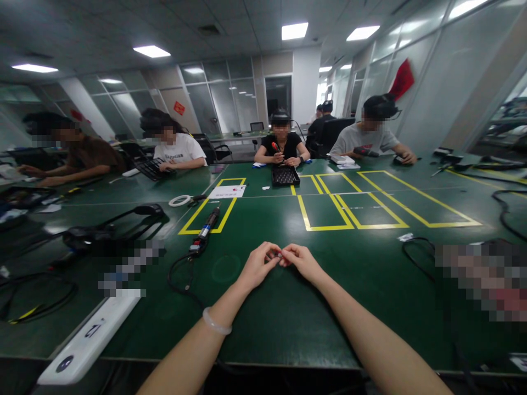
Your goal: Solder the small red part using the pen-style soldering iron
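My left hand (260,264) and my right hand (301,263) meet fingertip to fingertip just above the green table (272,334). Both are closed in a pinch around a tiny item between them, too small to name; a speck of red and a pale glint show there. A pale bangle (216,322) circles my left wrist. To the left of my hands lies an electric screwdriver (208,226), partly across a yellow-taped rectangle, its black cable curling down toward me.
A white power strip (93,337) lies at the front left, near a black headset (115,225). Yellow tape rectangles (325,227) mark the table. Across it, a person (284,145) works over a black tray (285,176). Other people sit left and right. Cables (415,258) lie at right.
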Demonstrator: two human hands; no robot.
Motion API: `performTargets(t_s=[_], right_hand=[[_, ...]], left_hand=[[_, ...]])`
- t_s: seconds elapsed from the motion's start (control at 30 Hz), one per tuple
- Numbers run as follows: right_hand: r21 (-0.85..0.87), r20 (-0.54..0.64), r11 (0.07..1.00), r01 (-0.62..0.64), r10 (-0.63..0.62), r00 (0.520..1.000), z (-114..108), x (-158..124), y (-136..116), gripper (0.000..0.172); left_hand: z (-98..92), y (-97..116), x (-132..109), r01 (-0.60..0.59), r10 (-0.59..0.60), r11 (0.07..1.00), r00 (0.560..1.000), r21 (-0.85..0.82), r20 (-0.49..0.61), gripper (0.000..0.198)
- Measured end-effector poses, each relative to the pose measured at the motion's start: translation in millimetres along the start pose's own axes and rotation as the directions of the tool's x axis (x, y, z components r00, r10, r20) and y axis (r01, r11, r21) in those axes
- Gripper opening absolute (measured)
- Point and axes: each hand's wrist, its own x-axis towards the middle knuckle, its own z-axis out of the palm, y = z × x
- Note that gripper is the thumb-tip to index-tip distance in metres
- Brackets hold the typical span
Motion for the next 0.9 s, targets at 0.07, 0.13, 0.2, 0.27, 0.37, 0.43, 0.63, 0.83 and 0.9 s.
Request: performTargets(t_s=[0.07,0.13,0.2,0.27,0.37,0.43,0.63,0.83,0.9], right_hand=[[0.015,0.001,1.0,-0.008,0.008,1.0,1,0,1,0.034],[0.029,-0.01,1.0,0.012,-0.012,1.0,2,0,4,0.033],[0.022,-0.007,0.999,0.049,-0.048,0.999,2,0,6,0.033],[-0.018,0.011,0.997,0.077,-0.077,0.997,3,-1,8,0.03],[-0.089,0.014,0.992,0.093,-0.092,0.996,2,-2,7,0.023],[-0.156,0.005,0.982,0.104,-0.105,0.994,2,-2,5,0.022],[-0.285,-0.07,0.956,0.07,-0.093,0.993,0,-3,1,0.02],[-0.293,-0.069,0.955,0.052,-0.075,0.995,1,-4,0,0.021],[-0.291,-0.064,0.955,0.05,-0.071,0.995,2,-5,0,0.021]], left_hand=[[-0.4,-3,0,0.015,-0.015,1.0,1.0,-0.005,0.005,0.016],[-1.4,-6,0,0.032,-0.032,0.999,0.999,-0.015,0.01,0.017],[-2.7,-9,0,0.048,-0.048,0.999,0.999,-0.025,0.005,0.017],[-3.7,-10,-1,0.063,-0.062,0.997,0.998,-0.034,0.007,0.017],[-4.4,-11,-1,0.079,-0.078,0.996,0.997,-0.031,0.026,0.018],[-4.9,-10,-1,0.082,-0.081,0.996,0.996,-0.023,0.034,0.018],[-12.7,-7,1,0.097,-0.099,0.993,0.995,-0.071,-0.018,0.026],[-31.1,-18,4,0.138,-0.137,0.99,0.984,-0.005,-0.117,0.028],[-42.1,-25,5,0.137,-0.122,0.986,0.98,0.094,-0.154,0.028]])
